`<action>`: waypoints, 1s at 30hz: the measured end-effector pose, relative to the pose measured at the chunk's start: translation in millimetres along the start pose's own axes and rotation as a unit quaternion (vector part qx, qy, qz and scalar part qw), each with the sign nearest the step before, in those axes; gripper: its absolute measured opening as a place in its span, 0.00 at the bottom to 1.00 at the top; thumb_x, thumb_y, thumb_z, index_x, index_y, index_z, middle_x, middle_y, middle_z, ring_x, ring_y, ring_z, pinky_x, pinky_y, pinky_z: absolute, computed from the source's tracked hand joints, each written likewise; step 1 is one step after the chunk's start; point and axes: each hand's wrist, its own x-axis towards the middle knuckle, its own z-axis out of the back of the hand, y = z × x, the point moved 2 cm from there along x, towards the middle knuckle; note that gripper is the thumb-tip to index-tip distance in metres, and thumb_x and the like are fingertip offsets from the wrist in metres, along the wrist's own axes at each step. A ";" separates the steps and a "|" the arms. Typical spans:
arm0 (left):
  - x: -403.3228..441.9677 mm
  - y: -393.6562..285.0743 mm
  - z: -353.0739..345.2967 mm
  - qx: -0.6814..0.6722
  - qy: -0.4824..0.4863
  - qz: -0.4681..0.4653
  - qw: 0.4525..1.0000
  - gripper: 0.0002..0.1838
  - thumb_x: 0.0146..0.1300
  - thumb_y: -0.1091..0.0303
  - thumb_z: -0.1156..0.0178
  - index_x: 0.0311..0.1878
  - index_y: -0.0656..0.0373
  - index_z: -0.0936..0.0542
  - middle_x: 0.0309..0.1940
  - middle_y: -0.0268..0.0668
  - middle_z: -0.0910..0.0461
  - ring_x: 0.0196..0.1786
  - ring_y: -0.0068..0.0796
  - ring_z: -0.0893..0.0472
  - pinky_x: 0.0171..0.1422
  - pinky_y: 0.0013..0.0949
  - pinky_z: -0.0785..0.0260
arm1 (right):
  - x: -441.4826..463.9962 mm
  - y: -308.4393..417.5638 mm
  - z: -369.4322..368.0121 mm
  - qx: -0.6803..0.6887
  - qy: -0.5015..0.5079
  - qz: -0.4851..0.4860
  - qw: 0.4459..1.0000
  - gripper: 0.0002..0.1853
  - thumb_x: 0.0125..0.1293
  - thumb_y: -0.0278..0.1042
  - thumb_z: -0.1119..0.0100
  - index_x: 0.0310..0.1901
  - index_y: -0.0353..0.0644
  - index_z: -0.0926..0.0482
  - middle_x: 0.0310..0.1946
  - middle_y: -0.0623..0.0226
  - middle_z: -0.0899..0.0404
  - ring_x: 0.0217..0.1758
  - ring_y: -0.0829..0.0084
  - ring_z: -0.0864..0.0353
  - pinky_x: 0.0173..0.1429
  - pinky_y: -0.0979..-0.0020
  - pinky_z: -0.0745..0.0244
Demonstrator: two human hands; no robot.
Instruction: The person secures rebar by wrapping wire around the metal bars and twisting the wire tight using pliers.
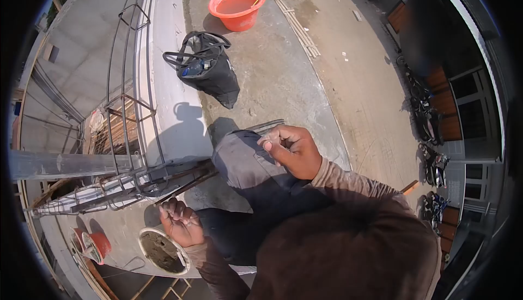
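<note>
My right hand (293, 150) is raised over my bent knee, its fingers curled and the thumb pressed to the index finger; whether something small is between them cannot be made out. Lower down, my left hand (181, 222) is held palm up with loosely curled fingers and nothing visible in it. Just beside and partly under it stands a white bucket (143, 245) with grey mortar (162, 252) inside. Past my knee, a black bag (215, 76) rests on the concrete ledge.
A red tub (238, 19) of murky liquid stands farther along the ledge (283, 76). Rebar cages (128, 114) rise beside the white wall (174, 82) on the left. A red container (99, 247) is at lower left. Motorbikes (430, 120) line the right side.
</note>
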 end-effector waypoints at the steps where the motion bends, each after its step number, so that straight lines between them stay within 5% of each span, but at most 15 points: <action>1: 0.2 -1.1 1.4 -0.038 0.042 0.039 0.998 0.12 0.78 0.62 0.54 0.46 0.63 0.28 0.40 0.38 0.27 0.36 0.24 0.29 0.31 0.25 0.36 | 15.8 -23.2 28.1 0.058 -0.073 -0.111 0.989 0.10 0.70 0.34 0.40 0.35 0.35 0.21 0.21 0.76 0.26 0.25 0.81 0.28 0.30 0.72 0.31; 2: 1.1 -2.7 -1.5 -0.006 0.048 0.035 0.998 0.14 0.78 0.61 0.55 0.46 0.63 0.27 0.40 0.38 0.27 0.37 0.24 0.28 0.33 0.26 0.35 | 30.5 -72.8 61.6 0.009 -0.146 -0.122 0.982 0.11 0.67 0.36 0.37 0.34 0.37 0.20 0.17 0.73 0.26 0.23 0.77 0.24 0.30 0.71 0.29; 4: -0.6 -2.4 -4.5 -0.008 0.032 0.054 0.998 0.14 0.78 0.61 0.55 0.46 0.63 0.26 0.40 0.38 0.27 0.37 0.25 0.27 0.33 0.27 0.35 | 43.6 -165.3 97.3 -0.237 -0.199 -0.147 0.939 0.13 0.64 0.37 0.34 0.45 0.39 0.21 0.33 0.62 0.18 0.35 0.68 0.16 0.38 0.67 0.22; 5: -0.6 -2.8 -5.5 -0.014 0.022 0.060 0.998 0.15 0.78 0.61 0.55 0.46 0.63 0.26 0.40 0.38 0.27 0.37 0.25 0.27 0.33 0.27 0.35 | 41.0 -198.5 99.0 -0.231 -0.194 -0.154 0.941 0.13 0.64 0.37 0.34 0.45 0.39 0.21 0.33 0.62 0.18 0.35 0.68 0.16 0.38 0.67 0.22; 7: -2.9 -4.6 -6.2 -0.010 -0.015 0.065 0.998 0.15 0.78 0.60 0.54 0.44 0.61 0.24 0.39 0.38 0.27 0.36 0.24 0.26 0.31 0.27 0.35 | 43.4 -258.6 70.5 -0.491 0.067 -0.172 0.851 0.29 0.60 0.40 0.33 0.62 0.44 0.29 0.58 0.51 0.25 0.58 0.59 0.21 0.59 0.59 0.24; 9: -7.4 -8.0 -9.9 0.034 -0.079 0.046 0.995 0.13 0.77 0.60 0.52 0.43 0.60 0.24 0.36 0.35 0.26 0.35 0.22 0.27 0.31 0.25 0.35 | 42.6 -315.7 48.0 -0.581 0.225 -0.109 0.775 0.41 0.58 0.41 0.33 0.73 0.51 0.41 0.72 0.55 0.41 0.74 0.57 0.38 0.75 0.53 0.41; 10: -9.3 -7.5 -11.6 0.045 -0.098 0.046 0.993 0.13 0.76 0.60 0.50 0.43 0.60 0.24 0.35 0.33 0.26 0.34 0.21 0.28 0.30 0.24 0.36 | 45.5 -339.7 39.4 -0.581 0.242 -0.063 0.775 0.37 0.61 0.40 0.39 0.73 0.53 0.39 0.71 0.59 0.39 0.76 0.57 0.41 0.79 0.53 0.49; 12: -12.2 -8.5 -20.1 0.074 -0.140 0.045 0.986 0.11 0.75 0.60 0.48 0.42 0.58 0.24 0.32 0.30 0.27 0.32 0.18 0.30 0.29 0.21 0.38 | 57.7 -342.0 33.0 -0.619 0.263 -0.058 0.738 0.25 0.69 0.33 0.55 0.68 0.53 0.33 0.67 0.62 0.33 0.72 0.60 0.35 0.72 0.55 0.40; 14: -11.6 -10.2 -21.1 0.093 -0.174 0.043 0.979 0.09 0.73 0.61 0.45 0.43 0.56 0.24 0.31 0.27 0.28 0.29 0.15 0.32 0.27 0.19 0.41 | 60.5 -380.4 39.5 -0.669 0.283 -0.033 0.686 0.19 0.70 0.34 0.55 0.60 0.51 0.27 0.63 0.63 0.29 0.68 0.61 0.29 0.66 0.57 0.34; 16: -13.6 -7.1 -28.1 0.104 -0.216 0.038 0.970 0.08 0.72 0.60 0.43 0.43 0.54 0.24 0.29 0.24 0.29 0.27 0.12 0.34 0.26 0.18 0.44 | 57.7 -464.1 62.7 -0.636 0.244 -0.015 0.732 0.14 0.69 0.39 0.50 0.53 0.46 0.24 0.54 0.57 0.22 0.58 0.56 0.21 0.59 0.56 0.28; 22: -13.2 -9.0 -24.0 0.100 -0.194 0.034 0.975 0.07 0.70 0.61 0.40 0.39 0.52 0.24 0.27 0.24 0.27 0.27 0.14 0.33 0.26 0.19 0.45 | 47.5 -391.7 92.6 -0.511 0.195 -0.216 0.809 0.15 0.68 0.46 0.46 0.45 0.42 0.23 0.42 0.52 0.18 0.47 0.50 0.18 0.51 0.53 0.25; 24: -12.5 -12.0 -17.6 0.084 -0.170 0.046 0.981 0.07 0.70 0.61 0.42 0.39 0.53 0.25 0.28 0.25 0.27 0.28 0.15 0.32 0.26 0.20 0.44 | 48.4 -359.9 121.0 -0.473 0.107 -0.208 0.849 0.17 0.68 0.48 0.45 0.43 0.41 0.23 0.38 0.50 0.17 0.43 0.48 0.17 0.48 0.52 0.24; 25: -12.8 -13.5 -15.0 0.076 -0.157 0.057 0.983 0.07 0.71 0.62 0.43 0.39 0.54 0.25 0.30 0.26 0.27 0.29 0.16 0.31 0.26 0.20 0.43 | 44.8 -320.0 132.6 -0.486 0.024 -0.141 0.862 0.25 0.65 0.57 0.42 0.37 0.36 0.23 0.25 0.46 0.20 0.34 0.43 0.18 0.42 0.51 0.25; 26: -12.4 -13.5 -14.0 0.044 -0.147 0.067 0.986 0.06 0.70 0.63 0.43 0.40 0.54 0.25 0.30 0.26 0.27 0.30 0.18 0.30 0.27 0.21 0.42 | 41.3 -216.0 111.2 -0.481 -0.038 -0.158 0.861 0.26 0.67 0.57 0.42 0.33 0.36 0.24 0.25 0.45 0.22 0.32 0.46 0.19 0.40 0.55 0.25; 30: -11.3 -17.9 -14.0 0.074 -0.161 0.076 0.981 0.06 0.67 0.62 0.40 0.40 0.53 0.25 0.30 0.27 0.27 0.30 0.20 0.30 0.29 0.24 0.39 | 15.3 -46.3 117.3 -0.360 -0.032 -0.027 0.932 0.18 0.73 0.46 0.45 0.42 0.34 0.22 0.23 0.67 0.26 0.27 0.69 0.25 0.35 0.67 0.28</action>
